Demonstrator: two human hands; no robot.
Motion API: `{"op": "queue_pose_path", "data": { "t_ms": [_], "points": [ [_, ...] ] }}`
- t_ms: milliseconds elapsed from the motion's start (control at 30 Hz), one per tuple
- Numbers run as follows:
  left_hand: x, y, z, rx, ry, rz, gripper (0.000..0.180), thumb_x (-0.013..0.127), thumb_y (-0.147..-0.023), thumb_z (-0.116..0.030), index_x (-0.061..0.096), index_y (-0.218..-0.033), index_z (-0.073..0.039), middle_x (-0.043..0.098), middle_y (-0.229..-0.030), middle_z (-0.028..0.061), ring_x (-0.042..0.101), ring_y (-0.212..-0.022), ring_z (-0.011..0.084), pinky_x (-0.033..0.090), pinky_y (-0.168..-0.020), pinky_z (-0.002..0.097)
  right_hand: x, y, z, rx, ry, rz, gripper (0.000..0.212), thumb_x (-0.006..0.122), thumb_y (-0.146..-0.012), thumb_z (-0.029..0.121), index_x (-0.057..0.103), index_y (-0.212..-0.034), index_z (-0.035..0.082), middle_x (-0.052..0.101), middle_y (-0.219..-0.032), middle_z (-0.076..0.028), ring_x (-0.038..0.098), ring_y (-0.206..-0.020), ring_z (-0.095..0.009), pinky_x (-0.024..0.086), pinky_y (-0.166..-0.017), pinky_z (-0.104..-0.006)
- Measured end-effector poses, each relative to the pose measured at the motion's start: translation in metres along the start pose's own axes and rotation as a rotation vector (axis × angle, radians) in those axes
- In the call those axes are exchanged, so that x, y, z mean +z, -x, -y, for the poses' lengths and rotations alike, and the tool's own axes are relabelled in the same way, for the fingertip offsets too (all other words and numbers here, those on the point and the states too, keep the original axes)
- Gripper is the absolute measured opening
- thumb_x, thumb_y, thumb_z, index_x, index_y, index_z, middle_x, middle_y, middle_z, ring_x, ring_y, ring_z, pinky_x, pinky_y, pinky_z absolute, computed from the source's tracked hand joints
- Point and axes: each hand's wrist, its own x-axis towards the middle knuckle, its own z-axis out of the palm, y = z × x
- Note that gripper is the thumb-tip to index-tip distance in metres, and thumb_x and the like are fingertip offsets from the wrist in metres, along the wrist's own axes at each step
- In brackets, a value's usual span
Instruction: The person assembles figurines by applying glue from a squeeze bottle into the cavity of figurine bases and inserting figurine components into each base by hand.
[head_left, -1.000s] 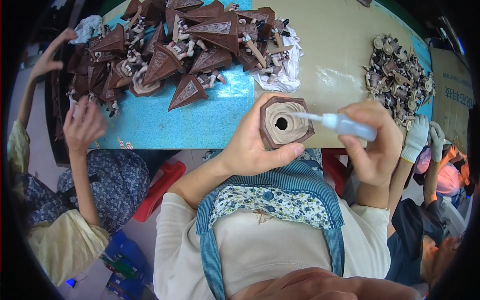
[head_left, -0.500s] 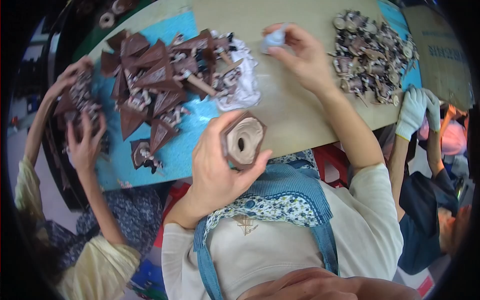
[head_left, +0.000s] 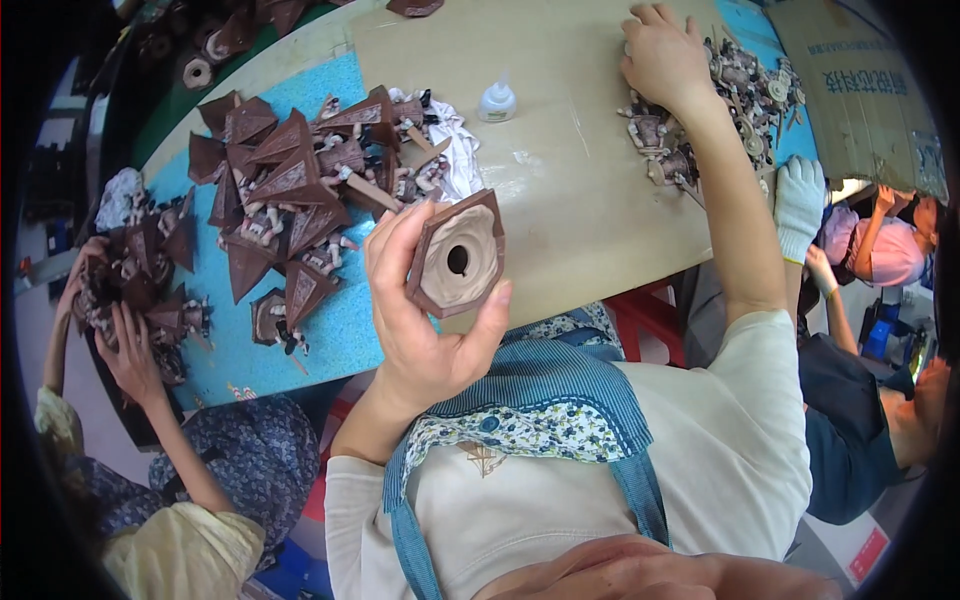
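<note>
My left hand (head_left: pixel 430 310) is closed around a brown, many-sided roof-like piece (head_left: pixel 420 252), its hollow beige underside with a dark central hole turned up toward me. My right hand (head_left: pixel 668 58) reaches to the far edge of a pile of small brown and beige figurine parts (head_left: pixel 738 95). Its fingers look spread and slightly bent, and I see nothing in them. A small translucent squeeze bottle (head_left: pixel 497 103) with a thin nozzle stands on the tan tabletop between my hands, touched by neither.
Brown pointed roof pieces and small figures (head_left: pixel 290 170) lie heaped on a blue mat (head_left: pixel 350 345), beside white cloth (head_left: pixel 462 160). At left, a co-worker's hands (head_left: pixel 130 360) handle similar parts. A gloved hand (head_left: pixel 800 205) rests near the right edge, below a cardboard box (head_left: pixel 865 95).
The squeeze bottle has left my right hand and now stands on the table. That hand has moved right to the parts pile. My left hand still holds the brown piece, now slightly further left.
</note>
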Motion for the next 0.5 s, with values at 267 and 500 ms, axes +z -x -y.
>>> {"op": "queue_pose_path", "data": {
  "t_ms": [267, 500],
  "points": [
    [-0.002, 0.004, 0.004, -0.056, 0.201, -0.134, 0.073, 0.079, -0.072, -0.007, 0.037, -0.130, 0.006, 0.049, -0.124, 0.0237, 0.052, -0.113, 0.0344, 0.041, -0.099, 0.0420, -0.018, 0.000, 0.032, -0.062, 0.075, 0.065, 0.013, 0.059, -0.073, 0.010, 0.070, -0.078, 0.008, 0.066, -0.090, -0.009, 0.056, -0.105, -0.026, 0.039, -0.092, -0.0520],
    [-0.002, -0.007, 0.022, 0.153, 0.394, -0.222, 0.066, 0.078, -0.071, 0.003, 0.039, -0.124, 0.000, 0.050, -0.127, 0.0228, 0.053, -0.118, 0.0318, 0.044, -0.101, 0.0389, -0.058, 0.030, 0.073, -0.251, -0.306, 0.007, 0.013, 0.064, -0.075, 0.006, 0.066, -0.087, 0.002, 0.060, -0.095, -0.010, 0.053, -0.108, -0.026, 0.034, -0.100, -0.0568]
  ]
}}
